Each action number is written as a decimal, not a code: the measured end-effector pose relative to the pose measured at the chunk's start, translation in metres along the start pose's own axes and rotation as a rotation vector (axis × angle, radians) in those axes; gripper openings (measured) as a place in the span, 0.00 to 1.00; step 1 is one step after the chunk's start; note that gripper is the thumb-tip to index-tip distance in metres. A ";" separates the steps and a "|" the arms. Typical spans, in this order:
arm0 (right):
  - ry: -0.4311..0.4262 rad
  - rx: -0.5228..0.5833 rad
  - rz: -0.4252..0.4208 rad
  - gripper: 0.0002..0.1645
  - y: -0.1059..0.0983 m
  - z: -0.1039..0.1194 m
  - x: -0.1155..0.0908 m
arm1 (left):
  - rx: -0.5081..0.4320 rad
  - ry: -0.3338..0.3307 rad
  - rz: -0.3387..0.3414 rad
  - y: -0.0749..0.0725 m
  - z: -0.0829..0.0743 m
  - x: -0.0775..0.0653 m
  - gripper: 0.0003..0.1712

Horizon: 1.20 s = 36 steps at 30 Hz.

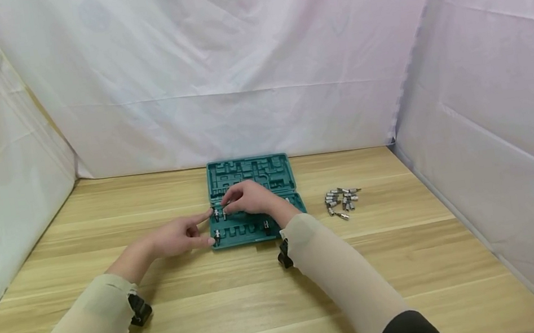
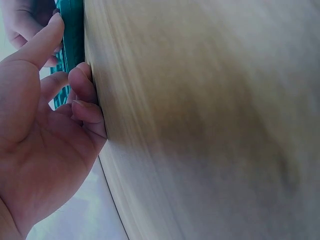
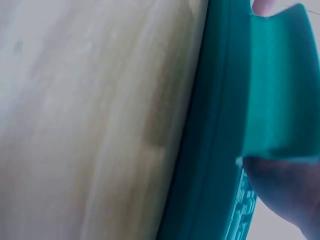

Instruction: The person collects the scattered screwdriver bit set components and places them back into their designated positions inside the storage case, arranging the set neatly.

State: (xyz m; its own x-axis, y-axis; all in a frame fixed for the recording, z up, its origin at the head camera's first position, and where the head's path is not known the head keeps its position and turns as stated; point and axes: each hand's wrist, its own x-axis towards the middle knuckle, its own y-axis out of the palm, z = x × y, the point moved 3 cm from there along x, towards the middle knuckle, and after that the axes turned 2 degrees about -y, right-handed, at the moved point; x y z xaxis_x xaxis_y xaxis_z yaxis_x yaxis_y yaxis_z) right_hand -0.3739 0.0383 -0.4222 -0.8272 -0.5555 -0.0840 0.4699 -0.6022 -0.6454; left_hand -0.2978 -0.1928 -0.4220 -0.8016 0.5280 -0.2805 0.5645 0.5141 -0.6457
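Observation:
A green plastic case (image 1: 240,239) lies unfolded on the table, its moulded slots facing up. My left hand (image 1: 178,237) rests at its left side, index finger at the far part of the edge and thumb at the near corner; in the left wrist view the thumb presses the case rim (image 2: 74,35). Over the case's left part, my right hand (image 1: 249,197) pinches a small metal bit socket (image 1: 225,215) in the upper row. Other bit sockets sit beside it, in the near-left corner, and a dark one (image 1: 267,227) in the lower row. The right wrist view shows mostly the case's side (image 3: 215,125).
A loose pile of several metal bit sockets (image 1: 342,198) lies on the table (image 1: 413,259) right of the case. The case lid (image 1: 273,166) lies back, behind the slots. White cloth (image 1: 238,108) hangs behind the table and along both sides.

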 end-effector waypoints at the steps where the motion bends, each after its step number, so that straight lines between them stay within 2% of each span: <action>1: -0.005 0.006 -0.003 0.12 -0.001 -0.001 -0.001 | 0.001 -0.001 -0.001 0.000 0.000 0.000 0.52; 7: -0.023 0.042 -0.018 0.18 -0.009 -0.002 -0.013 | 0.005 0.002 0.001 0.001 -0.002 0.000 0.52; 20: -0.052 0.065 -0.024 0.24 -0.047 -0.005 -0.052 | 0.017 -0.001 -0.013 0.000 -0.001 0.005 0.52; 30: -0.016 0.107 -0.070 0.28 -0.086 -0.039 -0.090 | 0.024 0.013 -0.007 -0.001 0.000 0.005 0.53; 36: 0.059 0.113 -0.141 0.31 -0.114 -0.063 -0.114 | 0.020 0.007 -0.009 -0.002 0.004 0.002 0.53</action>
State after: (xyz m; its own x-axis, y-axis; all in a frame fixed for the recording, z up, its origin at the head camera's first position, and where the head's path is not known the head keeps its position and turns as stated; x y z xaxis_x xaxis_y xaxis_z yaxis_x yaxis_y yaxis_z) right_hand -0.3530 0.2061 -0.3868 -0.9025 -0.4283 -0.0448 0.3764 -0.7341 -0.5652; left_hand -0.3014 -0.1953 -0.4242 -0.8055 0.5278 -0.2695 0.5528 0.5052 -0.6627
